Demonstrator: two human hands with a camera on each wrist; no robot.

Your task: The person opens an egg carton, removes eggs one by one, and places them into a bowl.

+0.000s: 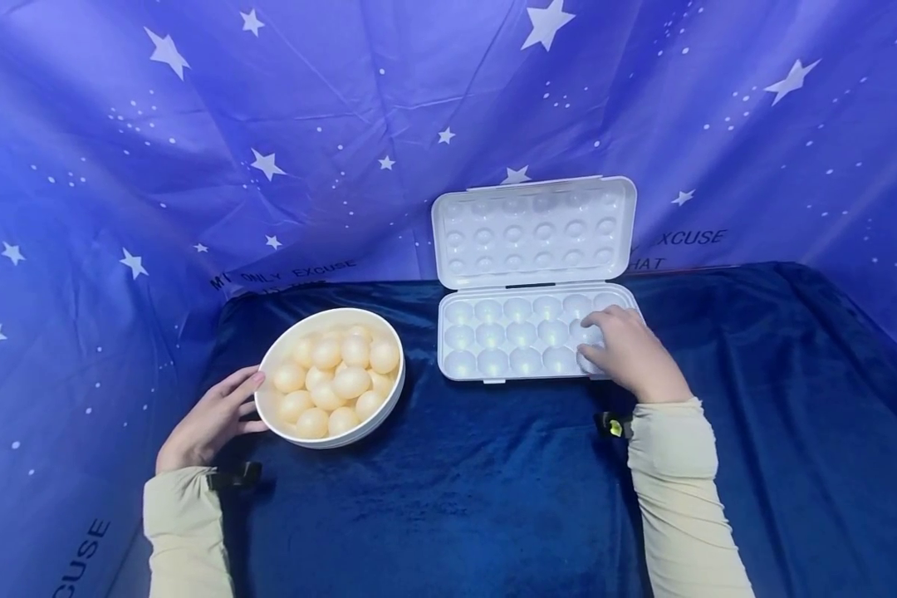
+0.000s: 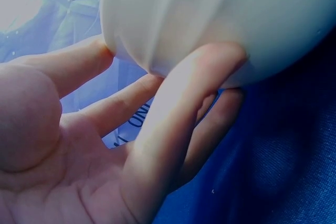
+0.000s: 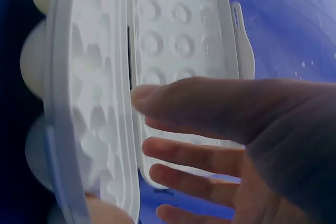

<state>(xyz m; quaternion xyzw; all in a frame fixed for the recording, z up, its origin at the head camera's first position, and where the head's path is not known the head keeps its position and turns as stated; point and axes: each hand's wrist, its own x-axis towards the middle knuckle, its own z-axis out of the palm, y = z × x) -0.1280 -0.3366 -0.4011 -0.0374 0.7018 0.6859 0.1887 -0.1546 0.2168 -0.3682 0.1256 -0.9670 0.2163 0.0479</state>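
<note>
In the head view a white bowl (image 1: 265,407) heaped with cream-coloured eggs (image 1: 351,382) stands on the left, leaning toward me. My left hand (image 1: 208,419) touches its left side; the left wrist view shows nearly straight fingers (image 2: 157,124) against the outer wall. To the right lies a white egg carton (image 1: 508,378), its lid (image 1: 534,232) raised behind. Over the tray's right end is my right hand (image 1: 635,353), covering some cells. In the right wrist view its fingers are spread, with nothing between them. A rounded, pale orange shape (image 3: 107,211) shows at the tray's lower end; I cannot tell what it is.
A dark blue cloth (image 1: 433,498) covers the table. Behind it hangs a blue curtain (image 1: 344,124) with white stars and lettering, close to the carton's lid. Dark wrist-worn devices are at both sleeves (image 1: 673,440).
</note>
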